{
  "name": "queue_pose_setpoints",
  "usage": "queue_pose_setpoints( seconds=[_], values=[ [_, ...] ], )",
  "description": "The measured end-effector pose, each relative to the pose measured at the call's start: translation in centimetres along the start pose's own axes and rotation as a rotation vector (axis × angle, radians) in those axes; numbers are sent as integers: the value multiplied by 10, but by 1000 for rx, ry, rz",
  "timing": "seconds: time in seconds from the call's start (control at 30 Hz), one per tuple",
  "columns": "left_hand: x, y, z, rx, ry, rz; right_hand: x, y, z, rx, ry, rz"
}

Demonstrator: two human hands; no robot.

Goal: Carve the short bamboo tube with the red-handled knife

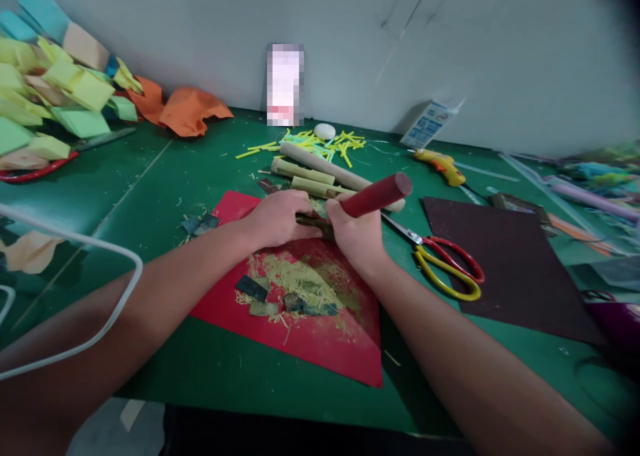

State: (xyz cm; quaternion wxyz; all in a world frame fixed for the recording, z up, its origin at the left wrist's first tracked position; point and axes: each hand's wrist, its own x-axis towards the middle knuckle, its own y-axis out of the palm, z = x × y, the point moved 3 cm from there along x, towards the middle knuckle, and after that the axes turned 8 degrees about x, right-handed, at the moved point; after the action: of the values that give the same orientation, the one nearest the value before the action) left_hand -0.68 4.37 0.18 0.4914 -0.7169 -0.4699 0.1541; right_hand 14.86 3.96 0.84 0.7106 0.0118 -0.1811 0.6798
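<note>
My right hand (pixel 356 235) is closed around a tool with a thick red handle (pixel 383 195); the handle points up and right, and its working end is hidden. Close to it, my left hand (pixel 277 217) has curled fingers on a narrow dark piece (pixel 316 224) lying between the two hands. Both hands are over a red sheet (pixel 300 351). Greenish-yellow powder and fine shavings (pixel 285 269) cover its middle, among several dark flat chips (pixel 251 287). Just beyond my hands lie pieces of split bamboo (pixel 303 171) and a pale wooden rod (pixel 325 165).
Scissors (pixel 445 269) with red and yellow handles lie at right, partly on a dark brown sheet (pixel 515 269). Behind are a yellow glue gun (pixel 441 167), cut yellow straws (pixel 350 146) and a phone (pixel 285 83). Folded papers (pixel 65 83) pile up left; a white cable (pixel 120 249) crosses my left arm.
</note>
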Motion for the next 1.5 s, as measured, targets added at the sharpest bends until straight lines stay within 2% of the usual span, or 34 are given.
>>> queue_pose_setpoints(
  seconds=[0.2, 0.33, 0.57, 0.73, 0.83, 1.03, 1.2, 1.37, 1.5],
  values=[
    [0, 0, 1, -4, 16, -5, -5, 1, 0, 58, 56, 69],
    [1, 1, 0, 11, -14, -21, 1, -3, -2, 70, 17, -27],
    [0, 2, 0, 46, 0, -37, 6, -1, -4, 34, 44, 13],
    [0, 0, 0, 40, 41, -13, 0, 0, 0, 1, 31, -1],
    [-1, 0, 0, 12, 65, -9, -5, 1, 2, -5, 70, 26],
    [0, 2, 2, 27, 14, -26, -1, -3, 0, 64, 0, -29],
    [1, 1, 0, 55, 21, -14, 4, -1, -5, 12, 23, -9],
    [-1, 0, -1, 50, 48, 12, 0, 1, 1, 4, 23, -15],
    [-1, 1, 0, 27, 33, -7, -4, 1, 2, 19, 76, 45]
  ],
)
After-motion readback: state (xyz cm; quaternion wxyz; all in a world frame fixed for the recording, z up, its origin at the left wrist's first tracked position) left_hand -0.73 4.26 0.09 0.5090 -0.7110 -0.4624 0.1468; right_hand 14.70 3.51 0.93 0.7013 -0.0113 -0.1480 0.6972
